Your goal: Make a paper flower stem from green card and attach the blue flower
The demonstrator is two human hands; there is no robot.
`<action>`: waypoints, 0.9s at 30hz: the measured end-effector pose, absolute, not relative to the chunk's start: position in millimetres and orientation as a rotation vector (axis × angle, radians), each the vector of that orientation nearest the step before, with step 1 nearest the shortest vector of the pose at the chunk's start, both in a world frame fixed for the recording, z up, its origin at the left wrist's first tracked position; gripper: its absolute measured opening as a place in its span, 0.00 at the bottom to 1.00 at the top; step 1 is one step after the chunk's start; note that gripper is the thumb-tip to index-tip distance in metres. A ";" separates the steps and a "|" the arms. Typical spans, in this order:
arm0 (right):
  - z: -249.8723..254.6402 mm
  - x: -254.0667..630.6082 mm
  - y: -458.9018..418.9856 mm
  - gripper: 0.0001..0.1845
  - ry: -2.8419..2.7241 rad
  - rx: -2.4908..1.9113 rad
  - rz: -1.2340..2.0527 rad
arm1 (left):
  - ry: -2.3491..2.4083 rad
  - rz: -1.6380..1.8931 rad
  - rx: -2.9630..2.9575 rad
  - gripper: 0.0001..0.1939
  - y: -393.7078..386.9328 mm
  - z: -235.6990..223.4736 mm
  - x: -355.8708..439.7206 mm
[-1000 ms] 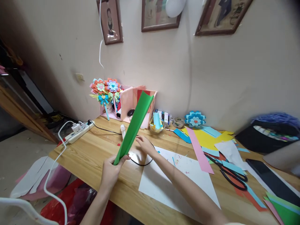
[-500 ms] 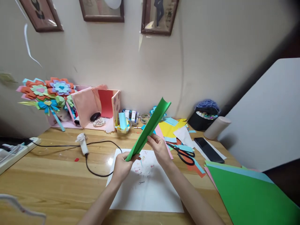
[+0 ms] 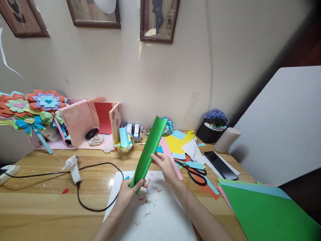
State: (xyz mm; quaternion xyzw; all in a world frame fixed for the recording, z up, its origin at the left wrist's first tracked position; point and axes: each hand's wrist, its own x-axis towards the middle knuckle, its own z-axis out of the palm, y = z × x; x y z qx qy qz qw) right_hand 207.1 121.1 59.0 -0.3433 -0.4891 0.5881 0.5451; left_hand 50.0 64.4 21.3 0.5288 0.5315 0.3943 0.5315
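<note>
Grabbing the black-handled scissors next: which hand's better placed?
Right, likely: the right hand is nearer the scissors, at the edge of the curled green paper sheet; the left hand grips its lower end, farther away.

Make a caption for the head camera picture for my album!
Left hand and right hand hold a curled green sheet over speckled white paper, black-handled scissors lying beyond.
</note>
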 end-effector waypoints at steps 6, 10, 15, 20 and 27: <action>58.3 210.5 125.1 0.14 -1.109 -0.844 1.376 | 1.287 0.879 1.213 0.24 62.6 24.9 51.0; 55.8 207.4 123.2 0.13 -1.053 -0.875 1.360 | 1.299 0.861 1.180 0.24 61.6 21.5 51.9; 53.1 209.1 124.1 0.13 -1.029 -0.894 1.354 | 1.202 0.853 1.086 0.25 61.9 8.5 50.6; 58.0 219.5 129.3 0.16 -1.106 -0.872 1.401 | 1.158 0.865 1.108 0.23 61.7 5.1 49.1; 60.9 224.7 130.3 0.14 -1.121 -0.898 1.260 | 1.144 0.833 1.062 0.24 55.2 11.2 55.8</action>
